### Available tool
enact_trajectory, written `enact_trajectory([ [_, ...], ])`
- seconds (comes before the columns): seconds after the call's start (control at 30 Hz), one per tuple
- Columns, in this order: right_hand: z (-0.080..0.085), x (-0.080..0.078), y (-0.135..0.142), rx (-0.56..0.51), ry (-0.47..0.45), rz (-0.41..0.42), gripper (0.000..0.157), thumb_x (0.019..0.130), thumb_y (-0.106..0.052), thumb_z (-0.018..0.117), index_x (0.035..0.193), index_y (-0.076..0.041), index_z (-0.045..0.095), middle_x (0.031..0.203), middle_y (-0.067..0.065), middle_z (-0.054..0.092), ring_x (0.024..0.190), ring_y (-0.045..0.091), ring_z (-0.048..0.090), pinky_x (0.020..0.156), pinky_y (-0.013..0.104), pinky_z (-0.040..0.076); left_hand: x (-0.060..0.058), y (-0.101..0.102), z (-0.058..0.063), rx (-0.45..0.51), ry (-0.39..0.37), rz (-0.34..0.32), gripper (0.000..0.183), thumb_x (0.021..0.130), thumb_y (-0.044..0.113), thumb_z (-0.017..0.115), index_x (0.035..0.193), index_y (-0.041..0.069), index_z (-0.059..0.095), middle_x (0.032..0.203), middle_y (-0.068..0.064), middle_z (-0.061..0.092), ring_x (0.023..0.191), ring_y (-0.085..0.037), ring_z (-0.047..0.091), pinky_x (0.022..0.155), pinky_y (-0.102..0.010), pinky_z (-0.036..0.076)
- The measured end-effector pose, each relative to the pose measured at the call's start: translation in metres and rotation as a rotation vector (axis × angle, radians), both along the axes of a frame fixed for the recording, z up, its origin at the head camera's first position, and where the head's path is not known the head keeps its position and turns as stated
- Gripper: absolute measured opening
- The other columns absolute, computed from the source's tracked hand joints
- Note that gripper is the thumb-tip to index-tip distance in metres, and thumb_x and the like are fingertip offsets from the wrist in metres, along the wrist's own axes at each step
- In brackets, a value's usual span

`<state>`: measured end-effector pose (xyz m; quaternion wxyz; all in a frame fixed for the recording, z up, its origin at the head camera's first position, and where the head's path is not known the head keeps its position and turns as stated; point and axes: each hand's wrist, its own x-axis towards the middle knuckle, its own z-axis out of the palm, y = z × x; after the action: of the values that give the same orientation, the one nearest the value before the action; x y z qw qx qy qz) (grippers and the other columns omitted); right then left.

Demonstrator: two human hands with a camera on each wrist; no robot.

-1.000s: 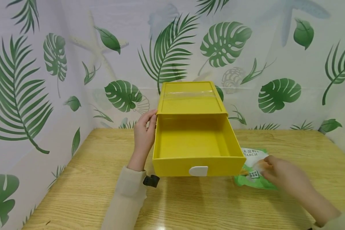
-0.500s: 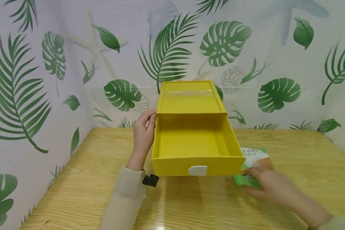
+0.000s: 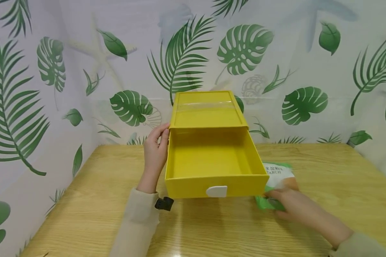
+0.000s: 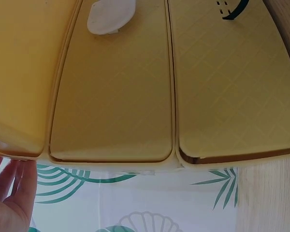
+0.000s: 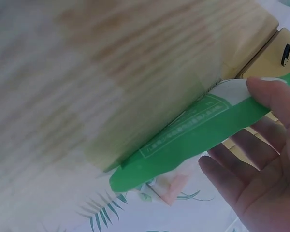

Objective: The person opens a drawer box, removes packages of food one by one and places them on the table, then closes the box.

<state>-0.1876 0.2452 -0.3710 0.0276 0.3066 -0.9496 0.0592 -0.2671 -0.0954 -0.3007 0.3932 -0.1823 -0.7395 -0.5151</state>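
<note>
A yellow drawer cabinet (image 3: 209, 107) stands mid-table with its top drawer (image 3: 209, 153) pulled out toward me, bare inside, a white tab handle (image 3: 216, 191) on its front. My left hand (image 3: 156, 148) touches the cabinet's left side near the drawer's opening, fingers fairly straight. Right of the drawer lies a green and white bag of starch (image 3: 278, 169), partly hidden by the drawer's corner. My right hand (image 3: 297, 207) pinches its near edge. In the right wrist view, the thumb lies on the bag (image 5: 183, 135) and the fingers are under it.
More closed drawer fronts (image 4: 111, 92) show below the top drawer in the left wrist view, one with a dark handle (image 4: 237, 10). The wooden table (image 3: 93, 200) meets a leaf-print cloth wall (image 3: 193, 71) at the back. A black strap (image 3: 164, 203) is at my left wrist.
My right hand has moved left and nearer onto the bag of starch and now pinches its near edge. The left hand has stayed on the cabinet. The head view has shifted slightly.
</note>
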Motion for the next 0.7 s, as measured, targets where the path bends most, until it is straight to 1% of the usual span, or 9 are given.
enact_trajectory([
  [0.17, 0.0, -0.009, -0.001, -0.019, 0.003, 0.033, 0.033, 0.061, -0.015, 0.064, 0.092, -0.011, 0.055, 0.086, -0.006, 0.054, 0.071, 0.006, 0.048, 0.058, 0.025, 0.042, 0.001, -0.001, 0.001, 0.002, -0.003, -0.02, 0.024, 0.081, 0.016, 0.043, 0.097, 0.002, 0.056, 0.094, -0.007, 0.054, 0.08, -0.012, 0.048, 0.06, -0.027, 0.045],
  [0.23, 0.0, -0.014, -0.001, -0.013, 0.001, 0.039, 0.034, 0.06, -0.015, 0.066, 0.092, -0.013, 0.054, 0.085, -0.005, 0.054, 0.071, 0.007, 0.048, 0.058, 0.025, 0.042, 0.001, -0.001, 0.001, 0.009, -0.004, -0.031, 0.024, 0.081, 0.015, 0.043, 0.097, 0.002, 0.056, 0.094, -0.008, 0.054, 0.081, -0.013, 0.048, 0.06, -0.028, 0.045],
  [0.33, -0.001, -0.021, -0.002, -0.013, -0.018, 0.039, 0.031, 0.059, -0.015, 0.067, 0.086, -0.017, 0.053, 0.081, -0.007, 0.054, 0.067, 0.005, 0.046, 0.055, 0.023, 0.04, 0.003, -0.001, 0.003, 0.02, 0.002, -0.038, 0.023, 0.081, 0.013, 0.044, 0.097, 0.001, 0.056, 0.093, -0.009, 0.054, 0.081, -0.014, 0.049, 0.059, -0.029, 0.045],
  [0.47, -0.002, -0.03, -0.004, -0.047, -0.051, 0.035, 0.029, 0.059, -0.014, 0.067, 0.084, -0.018, 0.054, 0.078, -0.009, 0.053, 0.064, 0.003, 0.043, 0.054, 0.022, 0.038, 0.011, 0.002, 0.01, 0.031, -0.013, -0.035, 0.021, 0.08, 0.006, 0.044, 0.096, -0.003, 0.055, 0.092, -0.013, 0.053, 0.081, -0.017, 0.049, 0.06, -0.031, 0.045],
  [0.53, -0.002, -0.035, -0.004, -0.079, -0.062, 0.037, 0.03, 0.06, -0.013, 0.067, 0.087, -0.017, 0.054, 0.08, -0.01, 0.053, 0.065, 0.003, 0.043, 0.055, 0.022, 0.038, 0.012, 0.002, 0.01, 0.028, -0.021, -0.031, 0.021, 0.08, 0.005, 0.044, 0.096, -0.004, 0.054, 0.093, -0.014, 0.053, 0.082, -0.018, 0.049, 0.061, -0.031, 0.045],
  [0.6, -0.002, -0.039, -0.004, -0.104, -0.07, 0.034, 0.031, 0.06, -0.01, 0.065, 0.088, -0.016, 0.054, 0.08, -0.009, 0.053, 0.065, 0.005, 0.043, 0.056, 0.023, 0.037, 0.016, 0.003, 0.013, 0.024, -0.039, -0.024, 0.021, 0.081, 0.005, 0.043, 0.096, -0.005, 0.054, 0.093, -0.014, 0.052, 0.082, -0.019, 0.048, 0.062, -0.03, 0.045],
  [0.63, -0.002, -0.041, -0.004, -0.112, -0.077, 0.033, 0.03, 0.06, -0.009, 0.065, 0.087, -0.016, 0.054, 0.08, -0.008, 0.053, 0.064, 0.006, 0.042, 0.056, 0.023, 0.037, 0.014, 0.002, 0.012, 0.024, -0.037, -0.024, 0.021, 0.081, 0.005, 0.043, 0.096, -0.004, 0.054, 0.093, -0.014, 0.053, 0.082, -0.018, 0.048, 0.062, -0.03, 0.045],
  [0.7, -0.003, -0.046, -0.004, -0.123, -0.083, 0.03, 0.03, 0.06, -0.009, 0.064, 0.086, -0.017, 0.053, 0.081, -0.007, 0.053, 0.068, 0.007, 0.044, 0.061, 0.025, 0.039, 0.01, 0.001, 0.008, 0.019, -0.029, -0.028, 0.022, 0.081, 0.007, 0.044, 0.096, -0.003, 0.055, 0.093, -0.012, 0.053, 0.082, -0.017, 0.049, 0.062, -0.028, 0.045],
])
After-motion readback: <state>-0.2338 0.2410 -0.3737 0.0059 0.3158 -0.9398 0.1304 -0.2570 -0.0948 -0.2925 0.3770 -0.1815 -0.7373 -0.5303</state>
